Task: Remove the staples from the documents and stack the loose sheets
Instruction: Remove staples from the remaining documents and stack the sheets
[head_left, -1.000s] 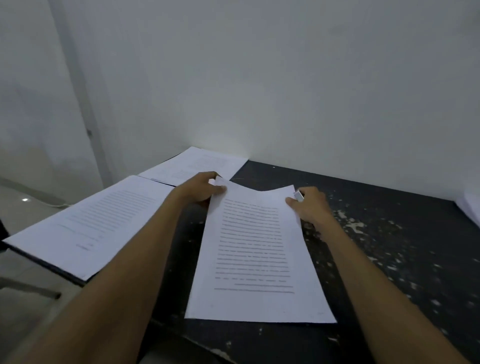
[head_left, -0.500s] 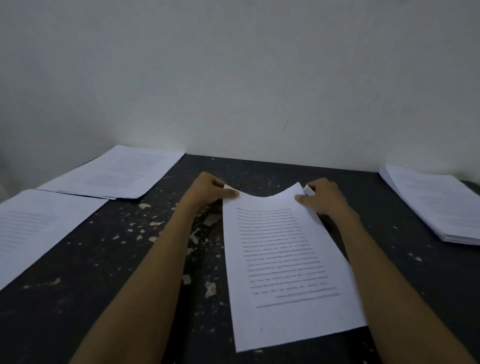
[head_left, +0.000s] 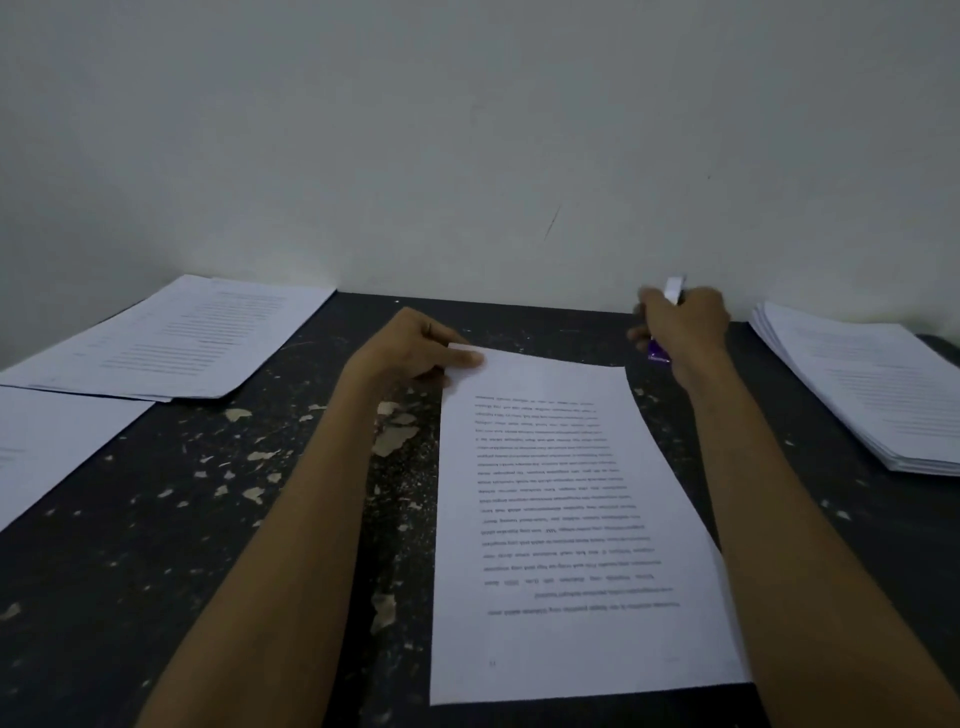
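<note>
The counter (head_left: 156, 545) is black, speckled with pale beige chips. The sheet (head_left: 561, 649) at its front edge is white with rows of grey print, like the stack (head_left: 872, 395) at its right edge. The tool (head_left: 674, 288) in the right hand (head_left: 680, 332) shows white and purple.

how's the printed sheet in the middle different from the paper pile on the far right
The white printed sheet in the middle looks thin; the white paper pile on the far right is thick, with many layered edges. The left hand pinches the middle sheet's far-left corner; nothing touches the pile, as the right hand grips a small white-and-purple tool. Both are white, printed and lie on the dark chipped table.
</note>
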